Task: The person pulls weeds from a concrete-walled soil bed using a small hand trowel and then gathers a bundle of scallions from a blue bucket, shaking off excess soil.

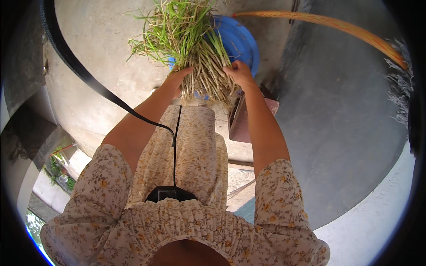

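Note:
A thick bunch of scallions point(203, 71) rests over the blue plastic basin point(251, 50) in front of my knees. Its green, partly dried leaves spread toward the top of the view, and the pale stems and rootlets point at me. My left hand point(175, 79) clasps the left side of the bunch, the thumb over the stems and the other fingers hidden beneath. On the opposite side, my right hand point(241, 73) has its thumb and fingers closed on stems at the bunch's right edge.
A broom with an orange patterned handle point(332, 25) and grey bristles point(397, 86) lies at the right. Beside my right forearm is a reddish-brown wooden piece point(244, 129). A black cable point(133, 111) hangs across my left arm. Concrete floor point(100, 50) surrounds the basin.

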`<act>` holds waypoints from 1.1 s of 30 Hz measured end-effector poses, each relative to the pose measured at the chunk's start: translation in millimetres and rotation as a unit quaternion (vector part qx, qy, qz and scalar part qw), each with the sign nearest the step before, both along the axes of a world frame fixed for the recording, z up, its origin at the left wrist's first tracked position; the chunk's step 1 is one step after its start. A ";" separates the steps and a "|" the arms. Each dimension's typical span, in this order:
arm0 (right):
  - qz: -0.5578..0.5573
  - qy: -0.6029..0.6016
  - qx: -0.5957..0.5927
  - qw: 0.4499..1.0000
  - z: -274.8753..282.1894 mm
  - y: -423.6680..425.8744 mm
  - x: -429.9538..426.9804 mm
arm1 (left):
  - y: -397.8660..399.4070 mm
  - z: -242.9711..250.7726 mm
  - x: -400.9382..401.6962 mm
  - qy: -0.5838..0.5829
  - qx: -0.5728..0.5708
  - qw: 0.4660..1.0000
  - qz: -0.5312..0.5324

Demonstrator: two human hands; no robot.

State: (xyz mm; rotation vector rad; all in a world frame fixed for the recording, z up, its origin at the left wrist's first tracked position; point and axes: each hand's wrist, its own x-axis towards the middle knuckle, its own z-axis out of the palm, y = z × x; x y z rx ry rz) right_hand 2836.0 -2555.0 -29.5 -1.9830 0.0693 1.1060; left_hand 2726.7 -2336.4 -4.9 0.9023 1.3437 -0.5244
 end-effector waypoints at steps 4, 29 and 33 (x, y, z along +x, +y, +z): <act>-0.260 -0.049 0.096 0.960 10.2 -16.9 0.0 | -5.7 4.3 3.5 0.000 -0.010 1.000 -0.013; 0.046 -0.203 -0.203 0.957 77.0 13.7 -8.3 | -22.1 21.3 12.8 0.010 0.177 0.976 -0.125; -0.171 0.063 0.010 0.983 133.0 -14.2 2.0 | -26.2 25.5 17.4 0.020 0.110 0.989 -0.092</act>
